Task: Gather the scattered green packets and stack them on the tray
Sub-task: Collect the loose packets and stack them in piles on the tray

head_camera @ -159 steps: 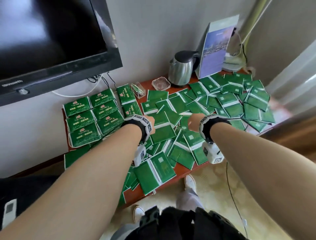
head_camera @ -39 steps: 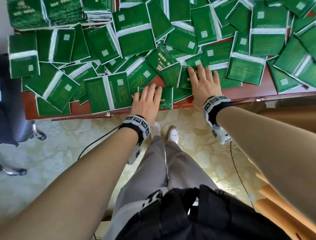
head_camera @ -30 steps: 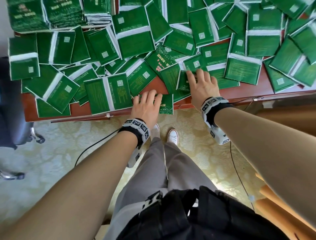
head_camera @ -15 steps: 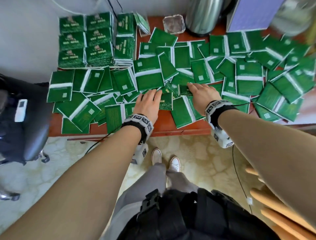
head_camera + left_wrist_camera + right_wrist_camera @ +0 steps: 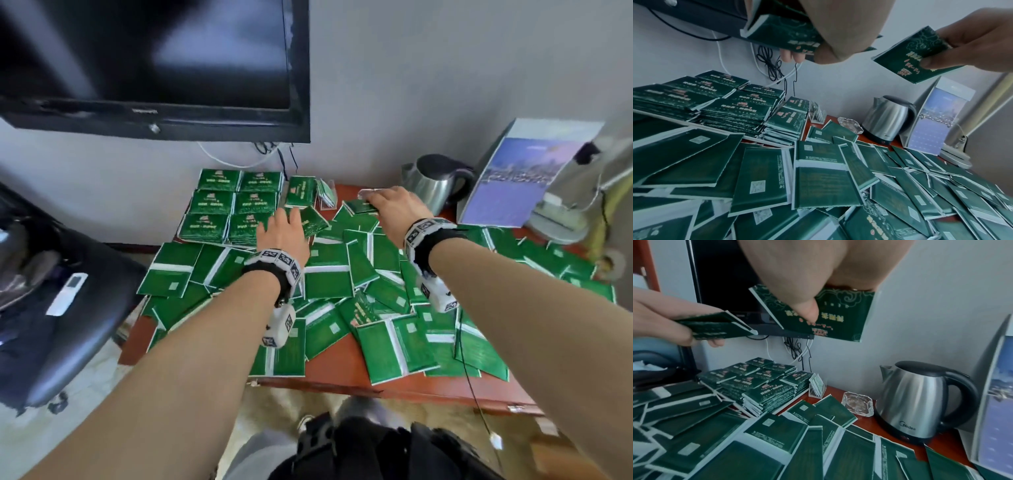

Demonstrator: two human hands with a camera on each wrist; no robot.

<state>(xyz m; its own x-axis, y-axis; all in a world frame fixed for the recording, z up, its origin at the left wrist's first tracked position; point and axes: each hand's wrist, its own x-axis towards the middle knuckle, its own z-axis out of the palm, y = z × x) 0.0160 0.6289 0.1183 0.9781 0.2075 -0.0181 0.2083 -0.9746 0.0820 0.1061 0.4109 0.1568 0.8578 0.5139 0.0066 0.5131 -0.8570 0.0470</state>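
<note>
Red-brown wooden table [image 5: 342, 370] strewn with flat green foil packets [image 5: 327, 274]. Left hand [image 5: 284, 233], right hand [image 5: 394, 205] each pinch one; light, slippery, best edge-gripped.

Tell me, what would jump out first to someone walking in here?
The sea of flat green foil packets strewn over the red-brown wooden table, with neat stacks of green packets at its far left corner. Above them, the left hand and right hand each hold a packet, beside a shiny steel kettle.
</note>
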